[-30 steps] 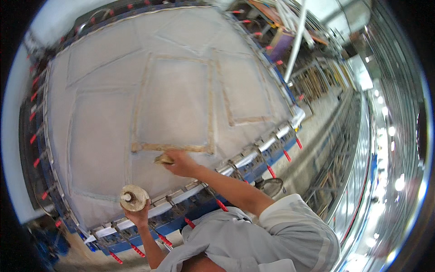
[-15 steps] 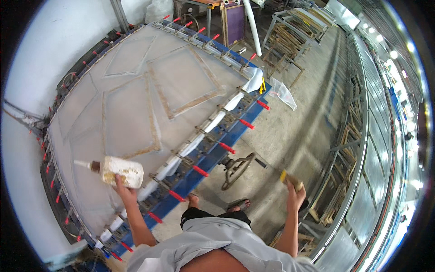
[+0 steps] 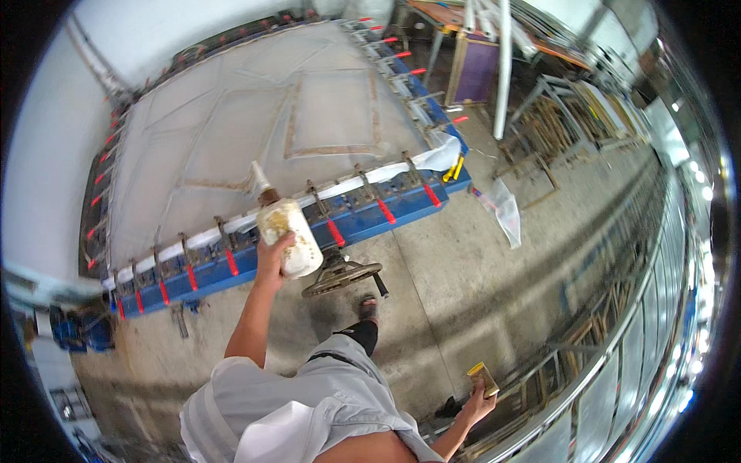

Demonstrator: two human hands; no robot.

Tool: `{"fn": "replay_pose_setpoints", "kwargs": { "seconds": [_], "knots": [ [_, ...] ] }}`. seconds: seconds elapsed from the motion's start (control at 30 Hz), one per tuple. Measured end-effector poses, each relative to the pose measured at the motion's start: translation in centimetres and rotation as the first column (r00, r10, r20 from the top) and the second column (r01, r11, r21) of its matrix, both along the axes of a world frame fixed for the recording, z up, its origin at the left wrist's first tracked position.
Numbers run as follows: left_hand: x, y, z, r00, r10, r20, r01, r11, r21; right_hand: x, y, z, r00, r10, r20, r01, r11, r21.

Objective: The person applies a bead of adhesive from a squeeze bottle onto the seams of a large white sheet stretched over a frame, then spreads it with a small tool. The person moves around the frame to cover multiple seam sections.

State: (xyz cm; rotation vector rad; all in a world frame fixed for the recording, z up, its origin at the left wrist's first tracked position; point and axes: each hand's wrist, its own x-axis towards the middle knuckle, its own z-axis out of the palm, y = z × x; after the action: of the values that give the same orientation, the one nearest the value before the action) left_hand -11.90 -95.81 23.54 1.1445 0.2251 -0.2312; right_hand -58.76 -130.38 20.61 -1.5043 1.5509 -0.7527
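Note:
My left hand (image 3: 274, 258) is wrapped round a stained white squeeze bottle (image 3: 287, 238), whose pale nozzle tilts up over the front edge of a blue clamping table (image 3: 201, 284). A translucent sheet (image 3: 216, 131) is stretched on that table over several rectangular frame outlines, some edged in tan, with red-handled clamps (image 3: 386, 212) round the rim. Out to the lower right, away from the table, my right hand (image 3: 480, 401) grips a small stained scraper (image 3: 482, 376) with a yellow edge, near a metal rack.
A handwheel (image 3: 340, 279) juts below the table. Concrete floor (image 3: 409, 324) holds a loose plastic sheet (image 3: 505, 216). An orange table with tubes (image 3: 432, 11), a purple panel (image 3: 475, 69) and stacked frames (image 3: 571, 131) stand at the back right. A long metal rack (image 3: 633, 324) runs along the right.
My right hand has left the sheet, dropping out to the lower right with the scraper. The bottle has swung up and rightward in the view, and the camera has turned away from the table.

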Motion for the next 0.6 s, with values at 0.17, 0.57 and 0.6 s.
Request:
{"fn": "replay_pose_setpoints", "kwargs": {
  "seconds": [0.17,0.57,0.6],
  "knots": [
    [-1.2,-4.4,0.2,0.992,0.079,0.099,-0.101,0.966,0.238,5.9,-9.0,1.2,0.962,0.224,-0.153,-0.227,0.974,-0.001],
    [2.3,-8.6,2.7,0.99,-0.066,0.127,-0.107,0.25,0.962,20.7,-32.8,2.1,0.899,0.42,-0.125,-0.429,0.901,-0.059],
    [3.3,-9.2,3.8,0.987,-0.102,0.122,-0.11,0.113,0.987,24.4,-33.6,2.3,0.888,0.446,-0.112,-0.455,0.888,-0.065]
  ]
}}
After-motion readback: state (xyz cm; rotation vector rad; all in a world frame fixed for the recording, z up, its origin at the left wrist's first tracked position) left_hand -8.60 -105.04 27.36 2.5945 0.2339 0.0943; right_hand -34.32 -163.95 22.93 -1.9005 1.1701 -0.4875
